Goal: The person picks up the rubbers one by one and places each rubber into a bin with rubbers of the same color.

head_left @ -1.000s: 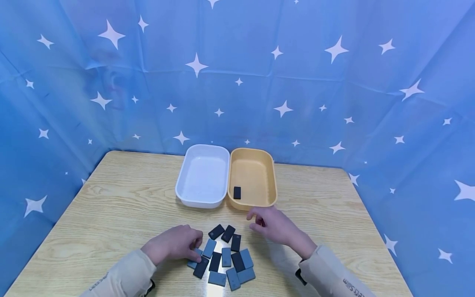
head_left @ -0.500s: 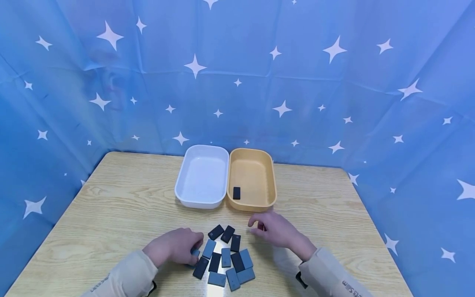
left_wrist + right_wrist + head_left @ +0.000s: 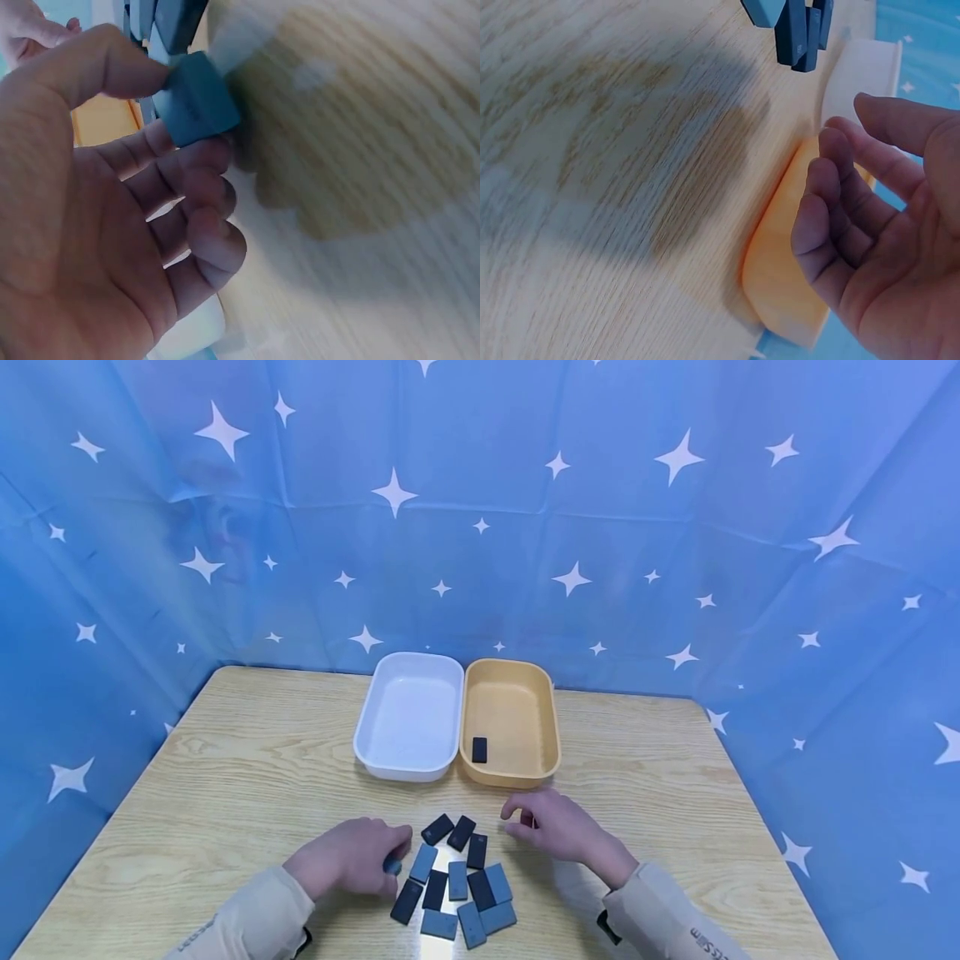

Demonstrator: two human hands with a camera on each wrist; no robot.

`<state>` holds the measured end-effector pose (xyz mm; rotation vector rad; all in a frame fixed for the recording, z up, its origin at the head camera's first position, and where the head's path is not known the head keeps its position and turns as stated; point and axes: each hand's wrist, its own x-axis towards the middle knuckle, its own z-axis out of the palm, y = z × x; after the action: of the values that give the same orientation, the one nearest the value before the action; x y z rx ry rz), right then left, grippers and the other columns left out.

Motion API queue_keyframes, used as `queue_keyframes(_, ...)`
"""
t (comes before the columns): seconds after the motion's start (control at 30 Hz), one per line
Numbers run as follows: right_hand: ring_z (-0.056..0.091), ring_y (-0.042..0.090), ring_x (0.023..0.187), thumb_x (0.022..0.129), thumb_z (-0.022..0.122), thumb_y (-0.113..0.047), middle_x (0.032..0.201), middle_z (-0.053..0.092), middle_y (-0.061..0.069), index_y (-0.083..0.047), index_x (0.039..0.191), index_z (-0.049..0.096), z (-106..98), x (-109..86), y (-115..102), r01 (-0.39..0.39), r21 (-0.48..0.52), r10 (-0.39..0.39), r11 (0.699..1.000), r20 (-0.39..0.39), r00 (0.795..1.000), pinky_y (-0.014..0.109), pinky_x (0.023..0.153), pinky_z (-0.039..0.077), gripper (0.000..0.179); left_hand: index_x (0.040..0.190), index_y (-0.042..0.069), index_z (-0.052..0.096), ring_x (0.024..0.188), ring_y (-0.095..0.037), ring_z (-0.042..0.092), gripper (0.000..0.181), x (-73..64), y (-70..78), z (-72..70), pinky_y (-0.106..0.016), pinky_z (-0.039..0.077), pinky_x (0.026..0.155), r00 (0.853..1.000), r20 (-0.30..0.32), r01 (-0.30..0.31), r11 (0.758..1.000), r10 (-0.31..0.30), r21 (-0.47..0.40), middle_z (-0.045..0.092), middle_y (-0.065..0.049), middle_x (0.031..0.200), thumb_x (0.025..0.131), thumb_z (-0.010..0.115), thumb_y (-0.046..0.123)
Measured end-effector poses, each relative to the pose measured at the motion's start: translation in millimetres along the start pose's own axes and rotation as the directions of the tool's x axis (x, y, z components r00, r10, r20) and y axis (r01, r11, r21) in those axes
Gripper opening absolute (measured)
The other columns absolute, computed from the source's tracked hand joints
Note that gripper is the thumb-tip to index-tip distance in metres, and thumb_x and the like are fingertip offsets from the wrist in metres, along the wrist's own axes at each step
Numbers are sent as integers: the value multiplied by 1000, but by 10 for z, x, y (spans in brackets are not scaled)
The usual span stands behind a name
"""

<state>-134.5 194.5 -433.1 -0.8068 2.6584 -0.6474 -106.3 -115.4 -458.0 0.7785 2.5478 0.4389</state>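
Observation:
Between thumb and index finger, my left hand (image 3: 348, 860) pinches a small blue rectangular block (image 3: 199, 101), seen close up in the left wrist view with its other fingers curled loosely below. Most of that block is hidden by the fingers in the head view. Just right of this hand lies a group of similar flat blocks, some blue (image 3: 438, 924) and some black (image 3: 406, 902). On the far side of the group, my right hand (image 3: 558, 827) hovers near the tan bin with fingers loosely bent and nothing in them, as the right wrist view (image 3: 885, 217) confirms.
A white bin (image 3: 405, 772) and a tan bin (image 3: 517, 781) stand side by side behind the blocks. One black block (image 3: 479, 750) lies inside the tan bin. The wooden table (image 3: 225, 760) ends at a blue curtain (image 3: 480, 552) with white stars.
My left hand has closed its pinch on the blue block and drawn it slightly away from the neighbouring black block. The right hand has drawn back a little from the tan bin.

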Motion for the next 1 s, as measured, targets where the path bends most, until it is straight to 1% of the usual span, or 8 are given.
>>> queue_keyframes(0.07,48,1,61,93,65,-19,71,59,-8,-13,102,69,3,2,1,-3,6,3,1000,2,1000,22,58,41,12,84,27,50,58,-8,45,26,-2,-11,-23,-25,35,53,1000,-17,-8,1000,8,-1,49,11,68,69,71,26)
queue_keyframes(0.2,49,2,62,92,65,-20,72,60,-7,-12,103,69,5,3,-3,-16,21,16,1000,13,1000,22,58,41,13,86,28,50,60,-8,45,24,-6,-16,-68,-25,35,54,999,-42,-24,999,25,28,48,12,69,72,70,29)
queue_keyframes(0.37,49,2,62,92,66,-21,73,61,-7,-12,104,68,19,-1,5,-24,34,24,999,19,1000,23,57,41,15,86,28,48,58,-7,43,24,-16,16,-127,-25,33,52,994,-78,-68,994,75,83,47,13,67,73,68,29)
queue_keyframes(0.43,49,2,61,92,66,-21,72,61,-7,-12,104,68,32,-3,16,-23,40,23,999,18,1000,23,57,41,16,86,28,48,57,-6,43,23,-25,33,-170,-24,33,52,991,-95,-83,992,93,97,48,14,67,73,67,28)
queue_keyframes(0.6,49,2,60,92,66,-23,71,60,-7,-12,105,67,52,-9,35,-29,57,28,998,19,999,23,56,41,17,87,28,49,58,-6,44,20,-40,59,-327,-24,34,52,985,-125,-106,987,121,121,48,14,66,75,65,27)
queue_keyframes(0.83,49,2,60,92,66,-24,72,61,-9,-13,106,68,66,5,48,-44,55,42,998,32,999,22,56,41,18,84,30,50,54,-5,43,19,4,81,-527,-24,33,50,974,-185,-105,984,131,142,46,14,65,73,65,28)
queue_keyframes(0.93,50,2,61,92,65,-24,73,61,-9,-12,107,68,69,11,41,-42,59,39,997,39,998,22,57,42,19,84,31,50,55,-5,44,18,29,100,-609,-25,34,50,972,-200,-94,984,123,149,47,15,65,73,65,30)
queue_keyframes(1.0,50,2,61,92,65,-23,74,62,-8,-12,107,68,73,13,36,-41,65,39,997,42,998,22,57,42,19,84,31,51,56,-5,44,17,42,106,-669,-25,34,50,973,-205,-74,986,105,152,48,15,64,74,65,30)
